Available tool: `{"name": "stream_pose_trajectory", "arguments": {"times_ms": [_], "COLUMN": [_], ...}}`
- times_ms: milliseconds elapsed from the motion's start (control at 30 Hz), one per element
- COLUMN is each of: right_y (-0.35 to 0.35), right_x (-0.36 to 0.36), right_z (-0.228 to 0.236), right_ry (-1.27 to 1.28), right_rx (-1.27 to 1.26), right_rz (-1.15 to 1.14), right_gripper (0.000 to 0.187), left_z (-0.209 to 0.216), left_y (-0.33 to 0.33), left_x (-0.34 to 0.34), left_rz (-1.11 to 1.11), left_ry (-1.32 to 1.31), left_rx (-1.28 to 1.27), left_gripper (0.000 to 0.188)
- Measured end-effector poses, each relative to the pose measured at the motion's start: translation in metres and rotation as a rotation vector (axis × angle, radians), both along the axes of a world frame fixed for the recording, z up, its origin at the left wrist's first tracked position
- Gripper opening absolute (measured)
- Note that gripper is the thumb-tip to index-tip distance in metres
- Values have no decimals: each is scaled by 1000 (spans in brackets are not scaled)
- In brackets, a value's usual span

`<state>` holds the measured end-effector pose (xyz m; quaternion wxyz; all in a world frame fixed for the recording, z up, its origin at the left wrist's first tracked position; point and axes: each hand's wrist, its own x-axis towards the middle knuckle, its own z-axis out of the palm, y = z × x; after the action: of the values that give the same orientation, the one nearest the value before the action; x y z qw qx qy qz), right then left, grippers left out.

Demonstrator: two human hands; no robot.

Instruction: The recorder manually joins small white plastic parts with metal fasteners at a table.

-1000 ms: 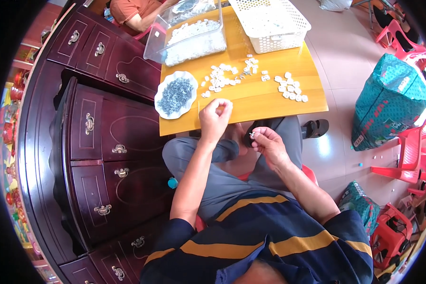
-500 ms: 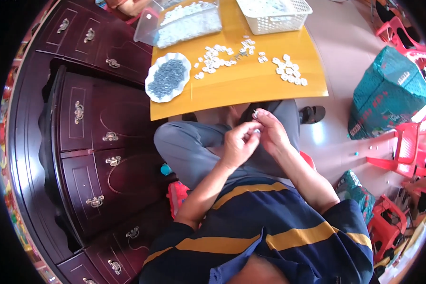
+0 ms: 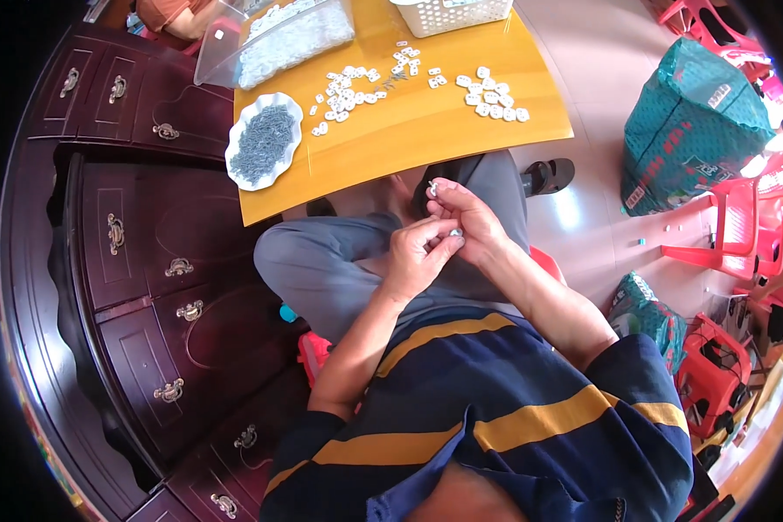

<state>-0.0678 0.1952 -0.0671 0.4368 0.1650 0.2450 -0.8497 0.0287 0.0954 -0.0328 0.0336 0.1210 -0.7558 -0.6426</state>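
Above my lap, just off the near edge of the wooden table (image 3: 357,178), both hands are close together. My right hand (image 3: 474,222) pinches a small white plastic piece (image 3: 433,188) between thumb and forefinger. My left hand (image 3: 416,257) has thumb and forefinger pressed together at a small whitish piece (image 3: 455,232), touching the right palm; its kind is too small to make out. On the table lie loose white plastic pieces (image 3: 348,94), a separate group of similar pieces (image 3: 493,97), and a white scalloped dish (image 3: 235,165) full of thin grey metal pins.
A clear plastic bin (image 3: 296,48) of white pieces and a white perforated basket (image 3: 452,19) stand at the table's far side. Dark wooden drawers (image 3: 130,204) line the left. On the right are a teal bag (image 3: 687,130) and red plastic chairs (image 3: 731,230). Another person's arm (image 3: 191,19) shows at far left.
The view has shifted, so table and hands appear further left and higher. Both hands keep their pinching grips, with only slight finger movement.
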Motion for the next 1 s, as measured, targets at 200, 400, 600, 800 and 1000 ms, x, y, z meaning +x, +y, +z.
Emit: {"name": "stream_pose_trajectory", "arguments": {"times_ms": [200, 400, 600, 800, 1000], "right_y": [0, -1, -3, -4, -10], "right_x": [0, 0, 3, 5, 11], "right_z": [2, 3, -1, 9, 25], "right_ry": [26, 0, -11, 44, 237], "right_rx": [16, 25, -7, 47, 154], "right_rz": [4, 39, 27, 42, -12], "right_gripper": [12, 11, 9, 10, 5], "left_z": [0, 5, 8, 6, 16], "left_y": [-3, -2, -4, -7, -28], "left_x": [-1, -1, 3, 5, 12], "left_rz": [-43, -64, -143, -119, 124], "left_ry": [28, 251, 273, 331, 77], "left_rx": [-40, -455, -684, -578, -5], "left_gripper": [13, 9, 6, 13, 20]}}
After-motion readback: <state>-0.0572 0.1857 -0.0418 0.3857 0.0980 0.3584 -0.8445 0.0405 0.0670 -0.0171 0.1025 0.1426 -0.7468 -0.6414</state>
